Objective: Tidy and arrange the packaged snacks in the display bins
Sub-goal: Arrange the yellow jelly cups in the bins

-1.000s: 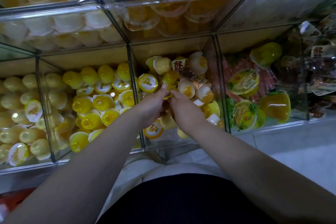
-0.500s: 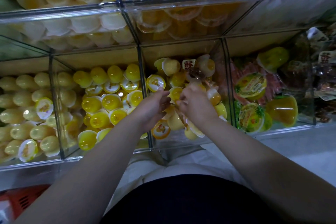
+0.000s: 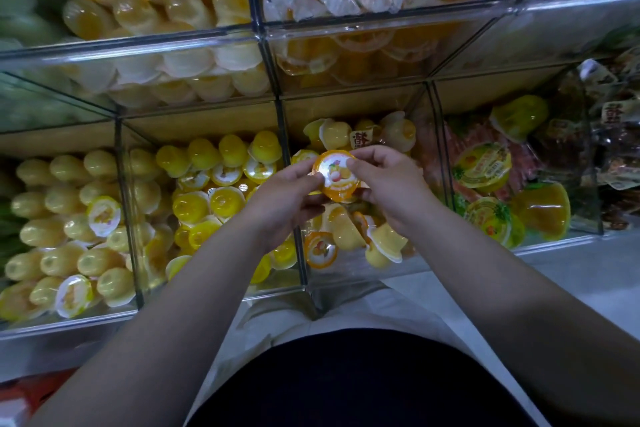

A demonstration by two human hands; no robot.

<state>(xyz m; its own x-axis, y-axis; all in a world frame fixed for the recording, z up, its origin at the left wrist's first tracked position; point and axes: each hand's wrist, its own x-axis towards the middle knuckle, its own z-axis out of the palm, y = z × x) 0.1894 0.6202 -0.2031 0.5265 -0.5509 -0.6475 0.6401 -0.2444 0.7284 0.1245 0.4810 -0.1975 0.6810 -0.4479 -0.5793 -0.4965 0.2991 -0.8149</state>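
An orange-rimmed jelly cup (image 3: 337, 177) with a printed foil lid facing me is held above the middle clear bin (image 3: 346, 282). My left hand (image 3: 287, 198) pinches its left edge and my right hand (image 3: 391, 184) grips its right side. Below it the middle bin holds several pale and orange jelly cups (image 3: 349, 232) and a brown wrapped snack (image 3: 360, 139) at the back. The bin to the left (image 3: 221, 291) is full of yellow jelly cups (image 3: 207, 198).
The far-left bin holds pale yellow cups (image 3: 59, 218). The bin on the right (image 3: 554, 241) holds larger green-lidded jelly cups (image 3: 483, 166). Upper-row bins (image 3: 346, 35) overhang with more cups and clear packets. Brown packaged snacks (image 3: 620, 135) sit far right. Grey floor (image 3: 571, 281) lies below.
Both hands rose out of the middle bin's pile. They now hold one orange-rimmed cup between them with its lid turned toward me.
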